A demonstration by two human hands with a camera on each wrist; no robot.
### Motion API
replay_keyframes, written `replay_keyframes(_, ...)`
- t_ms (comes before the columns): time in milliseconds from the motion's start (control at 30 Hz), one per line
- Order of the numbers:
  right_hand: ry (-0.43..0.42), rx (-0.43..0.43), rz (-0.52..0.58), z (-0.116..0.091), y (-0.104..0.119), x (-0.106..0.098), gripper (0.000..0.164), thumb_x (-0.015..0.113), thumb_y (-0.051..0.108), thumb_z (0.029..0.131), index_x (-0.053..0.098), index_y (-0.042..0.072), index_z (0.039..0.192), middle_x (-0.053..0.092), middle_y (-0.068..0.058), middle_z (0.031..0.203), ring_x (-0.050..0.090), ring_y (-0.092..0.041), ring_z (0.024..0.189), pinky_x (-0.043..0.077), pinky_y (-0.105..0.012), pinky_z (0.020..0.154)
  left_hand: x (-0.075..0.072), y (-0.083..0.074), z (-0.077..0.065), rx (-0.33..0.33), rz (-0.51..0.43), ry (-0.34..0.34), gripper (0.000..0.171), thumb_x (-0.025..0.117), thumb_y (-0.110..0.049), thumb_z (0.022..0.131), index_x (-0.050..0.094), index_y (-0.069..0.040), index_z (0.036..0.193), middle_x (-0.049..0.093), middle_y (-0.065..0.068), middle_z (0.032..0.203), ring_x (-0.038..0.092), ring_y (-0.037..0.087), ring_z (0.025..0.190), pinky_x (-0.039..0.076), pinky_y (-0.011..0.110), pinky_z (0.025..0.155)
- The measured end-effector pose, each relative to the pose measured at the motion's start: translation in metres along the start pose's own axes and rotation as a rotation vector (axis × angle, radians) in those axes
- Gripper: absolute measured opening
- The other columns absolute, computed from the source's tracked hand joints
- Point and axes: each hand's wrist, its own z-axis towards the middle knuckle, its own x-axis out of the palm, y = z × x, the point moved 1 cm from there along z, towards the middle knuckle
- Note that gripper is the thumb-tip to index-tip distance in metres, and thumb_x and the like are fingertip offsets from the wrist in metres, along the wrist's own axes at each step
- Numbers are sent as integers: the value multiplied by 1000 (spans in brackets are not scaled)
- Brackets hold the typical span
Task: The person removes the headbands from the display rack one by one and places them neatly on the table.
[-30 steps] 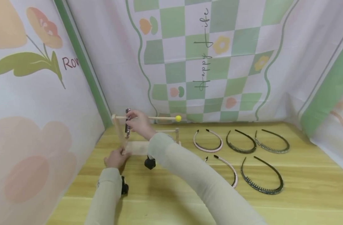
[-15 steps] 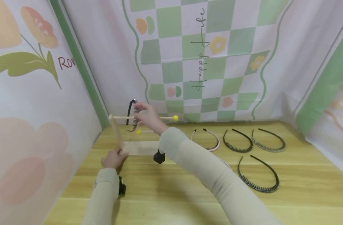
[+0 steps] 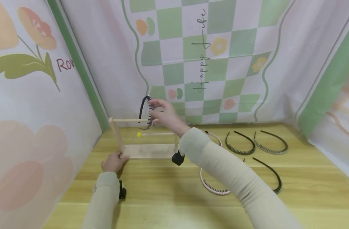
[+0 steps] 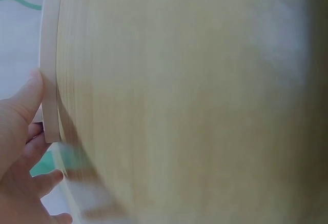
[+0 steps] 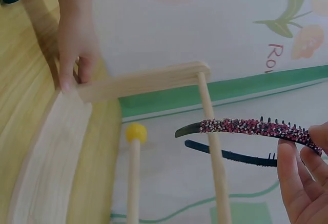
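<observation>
My right hand (image 3: 167, 115) pinches a dark toothed headband (image 5: 238, 126) covered with pink, white and dark beads. The headband stands upright at the upper rod (image 5: 218, 172) of a wooden rack (image 3: 150, 151), and the rod passes between its two arms. My fingers grip its beaded side; the rod's far tip is hidden behind that hand in the head view. At the rack's left end, my left hand (image 3: 114, 163) grips the base corner, thumb on one face and fingers on the other. A lower rod (image 3: 157, 134) ends in a yellow ball (image 5: 136, 133).
On the table to the right lie several headbands: a black one (image 3: 240, 152), a grey one (image 3: 273, 152), a pink one (image 3: 213, 190) and a dark one (image 3: 278, 181). My right sleeve partly covers some. A patterned curtain (image 3: 168, 54) hangs behind the rack.
My right hand has moved right along the upper rod, carrying the headband from near the left post towards the rod's tip. My left hand stays on the base corner. The head view has shifted slightly.
</observation>
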Motion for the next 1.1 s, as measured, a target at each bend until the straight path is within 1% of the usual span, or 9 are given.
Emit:
replay_keyframes(167,-18,-15,-21,-10,3,-16,40,59,3,88,52,10,127,52,-7,114,61,-24,80,55,-32,65,0,2,0,6,2,5,55,59,-44,86,53,-4,124,57,21,120,52,42,106,20,66,89)
replay_keyframes(333,-29,-32,-52,-19,2,-37,40,60,4,88,52,10,127,51,-7,114,61,-25,79,55,-35,65,1,3,0,7,6,5,56,59,-44,87,53,-4,124,56,21,121,51,42,107,22,64,88)
replay_keyframes(400,-32,-42,-58,-22,1,-46,40,60,4,88,52,10,127,51,-8,114,61,-26,80,55,-39,67,1,2,0,10,6,4,56,59,-44,87,52,-4,125,55,21,122,51,42,107,22,64,88)
replay_keyframes(500,-40,-40,-67,-30,4,-58,41,60,4,88,51,9,128,50,-9,117,61,-31,84,55,-39,68,-1,0,-1,10,13,5,56,59,-43,87,51,-4,127,55,22,122,50,43,108,22,64,88)
replay_keyframes(567,-51,-38,-62,-34,5,-66,42,60,4,88,50,9,128,50,-10,118,60,-31,84,55,-40,70,-1,0,-1,13,19,8,56,58,-43,87,51,-4,127,55,22,122,50,43,108,22,64,88)
replay_keyframes(600,-59,-31,-63,-35,5,-70,42,60,4,88,50,9,129,50,-9,119,60,-31,85,55,-39,70,-1,0,-1,13,21,8,56,58,-43,87,51,-4,127,55,22,123,50,43,108,22,65,88)
replay_keyframes(733,-83,-26,-52,-41,2,-85,43,60,4,88,50,9,129,50,-8,120,61,-25,85,54,-40,71,0,1,1,19,20,11,56,58,-44,87,51,-5,127,54,22,123,50,43,109,19,67,90)
replay_keyframes(867,-93,-36,-77,-47,2,-97,43,60,6,88,49,8,130,50,-10,123,60,-25,92,55,-39,69,0,1,1,14,21,15,57,57,-45,87,50,-5,128,54,22,124,49,44,110,17,68,91)
replay_keyframes(1100,-130,-36,-67,-58,1,-117,43,60,4,88,48,6,130,49,-10,121,59,-27,87,55,-39,69,-1,-1,-1,2,28,26,58,58,-46,87,51,-4,127,54,23,123,49,44,109,19,67,90)
